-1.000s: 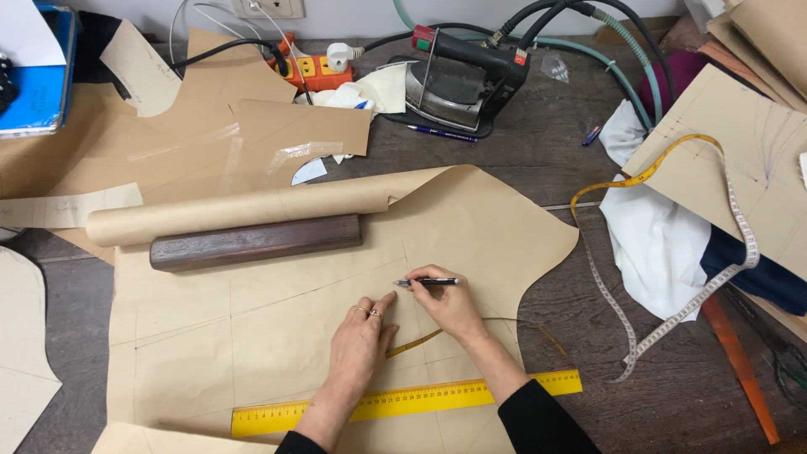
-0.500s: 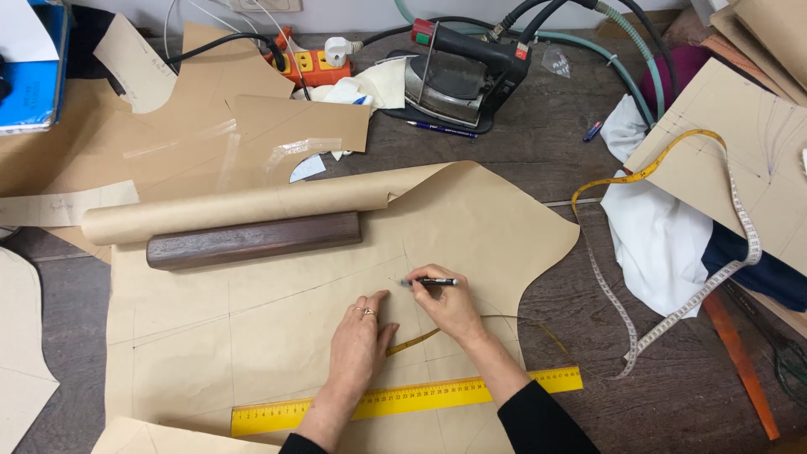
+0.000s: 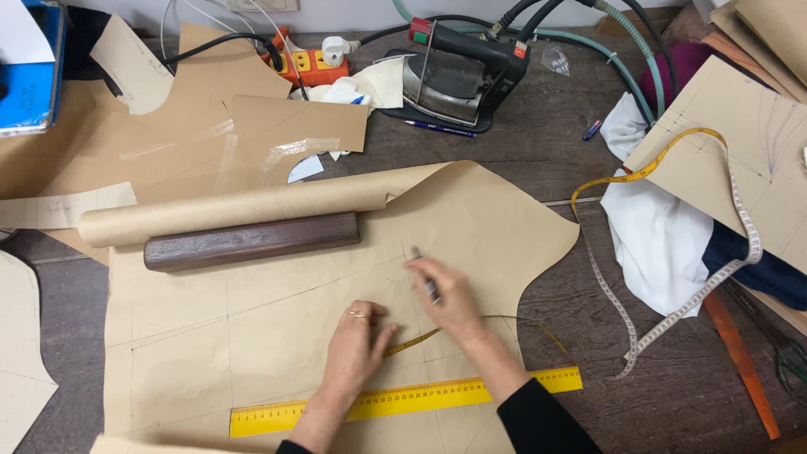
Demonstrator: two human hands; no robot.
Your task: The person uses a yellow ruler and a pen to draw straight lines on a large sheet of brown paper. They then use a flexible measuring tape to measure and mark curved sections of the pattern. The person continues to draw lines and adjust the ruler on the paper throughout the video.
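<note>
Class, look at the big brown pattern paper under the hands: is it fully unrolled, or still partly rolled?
Partly rolled. The brown pattern paper lies flat beneath both hands, but its far end remains a tube beside the dark wooden block.

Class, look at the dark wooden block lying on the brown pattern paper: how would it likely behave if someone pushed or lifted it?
The dark wooden block looks solid and thick, so it is probably stiff and fairly heavy for its size. It lies against the rolled edge of the pattern paper, seemingly weighing it down. Its top looks rounded, so it might rock or roll if pushed sideways.
</note>
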